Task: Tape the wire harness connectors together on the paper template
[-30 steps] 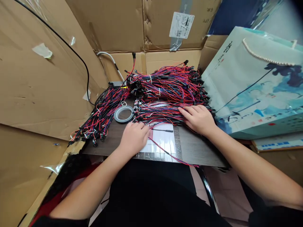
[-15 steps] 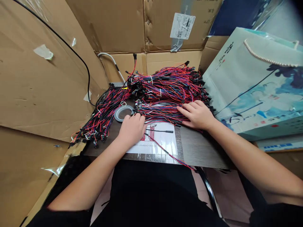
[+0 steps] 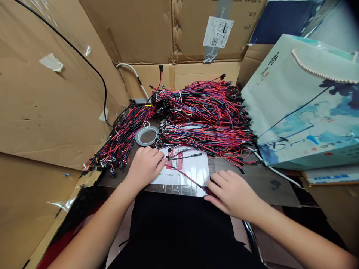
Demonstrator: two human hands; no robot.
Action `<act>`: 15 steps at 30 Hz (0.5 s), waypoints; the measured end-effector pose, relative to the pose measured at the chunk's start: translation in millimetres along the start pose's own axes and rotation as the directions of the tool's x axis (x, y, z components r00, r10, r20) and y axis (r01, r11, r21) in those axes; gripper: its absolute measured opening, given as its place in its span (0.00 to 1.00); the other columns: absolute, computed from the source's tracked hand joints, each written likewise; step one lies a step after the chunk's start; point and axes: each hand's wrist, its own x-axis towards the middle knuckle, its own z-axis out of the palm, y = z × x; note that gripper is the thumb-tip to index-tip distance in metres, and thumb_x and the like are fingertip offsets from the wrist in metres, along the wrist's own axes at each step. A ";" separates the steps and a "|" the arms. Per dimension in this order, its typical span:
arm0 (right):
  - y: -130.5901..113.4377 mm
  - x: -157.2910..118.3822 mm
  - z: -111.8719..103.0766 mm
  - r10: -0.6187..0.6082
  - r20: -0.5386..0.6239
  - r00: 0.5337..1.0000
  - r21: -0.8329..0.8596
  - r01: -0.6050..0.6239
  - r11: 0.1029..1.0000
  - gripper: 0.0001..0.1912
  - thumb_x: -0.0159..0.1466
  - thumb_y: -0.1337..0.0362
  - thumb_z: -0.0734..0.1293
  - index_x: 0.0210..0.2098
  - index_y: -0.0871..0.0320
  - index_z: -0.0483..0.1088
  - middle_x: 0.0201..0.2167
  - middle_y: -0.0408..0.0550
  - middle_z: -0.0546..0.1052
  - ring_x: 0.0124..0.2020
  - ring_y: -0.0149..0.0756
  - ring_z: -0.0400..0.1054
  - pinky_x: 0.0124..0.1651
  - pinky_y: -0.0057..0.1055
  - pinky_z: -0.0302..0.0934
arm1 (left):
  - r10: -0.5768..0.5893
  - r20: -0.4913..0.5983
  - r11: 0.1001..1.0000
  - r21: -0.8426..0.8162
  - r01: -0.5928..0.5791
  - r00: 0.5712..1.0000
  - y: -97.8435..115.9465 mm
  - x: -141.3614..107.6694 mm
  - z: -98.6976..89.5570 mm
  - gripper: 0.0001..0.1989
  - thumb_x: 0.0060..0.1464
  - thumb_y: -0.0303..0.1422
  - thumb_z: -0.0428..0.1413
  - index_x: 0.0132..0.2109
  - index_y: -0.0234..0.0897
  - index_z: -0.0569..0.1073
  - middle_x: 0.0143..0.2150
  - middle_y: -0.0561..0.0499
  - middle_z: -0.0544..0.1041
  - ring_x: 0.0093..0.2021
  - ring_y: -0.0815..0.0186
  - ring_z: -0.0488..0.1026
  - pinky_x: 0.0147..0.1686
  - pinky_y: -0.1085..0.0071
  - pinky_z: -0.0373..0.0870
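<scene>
Left hand: the left hand (image 3: pixel 147 166) was grasping the wire harness (image 3: pixel 186 176) near its left end, with the fingers curled together; the exact pinch was hidden.
Right hand: the right hand (image 3: pixel 230 192) was bent over the other end, at the table edge; I could not tell if it gripped or only touched.
Harness: it lay slanting between both hands, over the printed sheet (image 3: pixel 196 170); it seemed light, limp and a little springy; its thin leads probably could suffer from a hard pull, so the connector bodies or the sleeved part were the better hold.
Wire row: the loose row (image 3: pixel 207 136) lay just beyond; the tape roll (image 3: pixel 147 144) was at its left end.
Tied bundles: the bundles (image 3: pixel 207 99) were behind; together they looked heavier and easy to tangle.
</scene>
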 end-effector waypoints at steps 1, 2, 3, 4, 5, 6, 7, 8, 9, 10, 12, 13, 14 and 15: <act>-4.8 -2.4 3.8 0.031 0.025 0.999 -0.009 -0.031 0.999 0.11 0.67 0.54 0.63 0.40 0.54 0.71 0.34 0.48 0.73 0.35 0.39 0.63 0.38 0.37 0.52 | 0.002 -0.008 1.000 0.001 -0.002 1.000 2.2 -1.1 -0.3 0.14 0.66 0.39 0.49 0.35 0.38 0.73 0.33 0.47 0.74 0.38 0.59 0.67 0.40 0.59 0.59; -5.2 -4.4 7.5 0.048 0.039 0.998 -0.029 -0.047 0.998 0.07 0.67 0.59 0.64 0.39 0.54 0.70 0.33 0.47 0.72 0.34 0.38 0.62 0.37 0.36 0.52 | 0.002 -0.016 1.000 0.003 -0.002 1.000 5.0 -2.0 -0.2 0.14 0.66 0.38 0.49 0.34 0.38 0.73 0.32 0.47 0.73 0.37 0.59 0.67 0.40 0.59 0.59; -1.3 -6.0 10.7 0.066 0.038 0.997 -0.061 -0.063 0.996 0.04 0.66 0.63 0.64 0.38 0.54 0.70 0.33 0.47 0.71 0.34 0.37 0.61 0.37 0.36 0.51 | 0.005 -0.022 1.000 0.004 -0.005 1.000 8.1 -2.6 0.5 0.14 0.66 0.38 0.49 0.34 0.37 0.72 0.32 0.47 0.73 0.37 0.59 0.67 0.39 0.60 0.58; 6.2 -7.0 13.2 0.078 0.032 0.996 -0.097 -0.074 0.992 0.03 0.66 0.65 0.64 0.38 0.54 0.70 0.33 0.47 0.71 0.34 0.37 0.61 0.38 0.36 0.51 | 0.013 -0.027 1.000 0.001 -0.013 1.000 11.4 -2.9 1.8 0.14 0.66 0.38 0.49 0.34 0.37 0.72 0.32 0.47 0.73 0.37 0.59 0.67 0.39 0.60 0.58; 16.3 -7.5 14.9 0.086 0.025 0.996 -0.131 -0.082 0.988 0.04 0.65 0.67 0.65 0.39 0.54 0.71 0.33 0.47 0.71 0.35 0.37 0.61 0.39 0.35 0.52 | 0.026 -0.034 1.000 -0.005 -0.026 0.999 14.5 -2.6 3.7 0.14 0.66 0.37 0.49 0.34 0.37 0.72 0.32 0.47 0.73 0.36 0.59 0.67 0.39 0.60 0.58; 28.1 -7.2 15.9 0.084 0.016 0.996 -0.163 -0.080 0.983 0.05 0.65 0.68 0.65 0.40 0.54 0.71 0.34 0.47 0.71 0.36 0.37 0.61 0.40 0.35 0.52 | 0.045 -0.040 0.999 -0.012 -0.045 0.998 17.2 -2.0 5.8 0.14 0.66 0.37 0.49 0.34 0.37 0.72 0.32 0.47 0.73 0.37 0.60 0.67 0.39 0.61 0.57; 40.5 -6.3 16.2 0.087 0.009 0.996 -0.200 -0.084 0.976 0.05 0.65 0.68 0.65 0.40 0.54 0.71 0.35 0.47 0.72 0.37 0.38 0.62 0.40 0.35 0.52 | 0.065 -0.045 0.998 -0.016 -0.065 0.997 19.3 -0.7 7.9 0.14 0.66 0.37 0.48 0.35 0.37 0.72 0.33 0.47 0.73 0.37 0.60 0.67 0.39 0.61 0.57; 52.6 -4.7 16.2 0.083 -0.005 0.997 -0.236 -0.082 0.968 0.05 0.65 0.68 0.65 0.40 0.55 0.71 0.34 0.48 0.72 0.37 0.38 0.62 0.40 0.35 0.52 | 0.083 -0.049 0.996 -0.015 -0.084 0.995 20.6 1.1 9.5 0.14 0.66 0.38 0.48 0.36 0.37 0.73 0.33 0.47 0.73 0.37 0.60 0.67 0.39 0.61 0.57; 63.7 -2.5 15.9 0.059 -0.014 0.998 -0.262 -0.061 0.963 0.04 0.66 0.67 0.65 0.38 0.55 0.71 0.33 0.47 0.71 0.36 0.38 0.61 0.39 0.35 0.51 | 0.097 -0.052 0.995 -0.007 -0.097 0.994 21.1 3.5 10.1 0.14 0.67 0.38 0.48 0.36 0.37 0.73 0.33 0.47 0.73 0.37 0.60 0.67 0.38 0.60 0.57; 73.5 0.2 15.5 0.022 -0.029 0.999 -0.286 -0.030 0.958 0.04 0.66 0.66 0.64 0.36 0.55 0.71 0.32 0.47 0.71 0.35 0.37 0.61 0.39 0.35 0.50 | 0.107 -0.052 0.994 0.002 -0.107 0.993 21.0 6.5 9.3 0.14 0.67 0.38 0.48 0.37 0.37 0.73 0.33 0.47 0.73 0.37 0.59 0.67 0.38 0.60 0.57; 87.5 6.6 14.4 -0.058 -0.048 0.997 -0.326 0.039 0.945 0.07 0.68 0.63 0.63 0.34 0.55 0.71 0.30 0.46 0.70 0.34 0.36 0.60 0.38 0.35 0.49 | 0.111 -0.046 0.994 0.009 -0.111 0.993 19.7 14.3 3.0 0.14 0.66 0.40 0.48 0.38 0.37 0.73 0.34 0.47 0.72 0.38 0.59 0.67 0.38 0.60 0.57; 91.6 9.9 13.8 -0.091 -0.057 0.994 -0.339 0.067 0.938 0.09 0.69 0.61 0.63 0.32 0.55 0.70 0.29 0.46 0.70 0.33 0.36 0.59 0.38 0.35 0.48 | 0.104 -0.042 0.995 0.004 -0.104 0.994 19.1 19.1 -2.1 0.15 0.66 0.42 0.49 0.38 0.37 0.72 0.35 0.46 0.73 0.38 0.58 0.67 0.38 0.60 0.58; 93.7 13.2 13.0 -0.119 -0.066 0.991 -0.345 0.089 0.934 0.11 0.69 0.59 0.63 0.31 0.56 0.70 0.28 0.45 0.70 0.32 0.35 0.59 0.37 0.35 0.48 | 0.094 -0.040 0.996 -0.006 -0.094 0.995 18.9 24.5 -8.0 0.15 0.64 0.44 0.50 0.38 0.37 0.73 0.37 0.46 0.73 0.39 0.58 0.67 0.39 0.60 0.58; 94.1 16.3 12.0 -0.140 -0.078 0.987 -0.348 0.104 0.932 0.13 0.69 0.57 0.63 0.30 0.56 0.69 0.27 0.45 0.69 0.31 0.35 0.58 0.37 0.35 0.48 | 0.081 -0.043 0.996 -0.016 -0.082 0.996 19.2 30.4 -13.8 0.16 0.63 0.47 0.52 0.40 0.37 0.73 0.39 0.45 0.74 0.41 0.57 0.68 0.40 0.59 0.59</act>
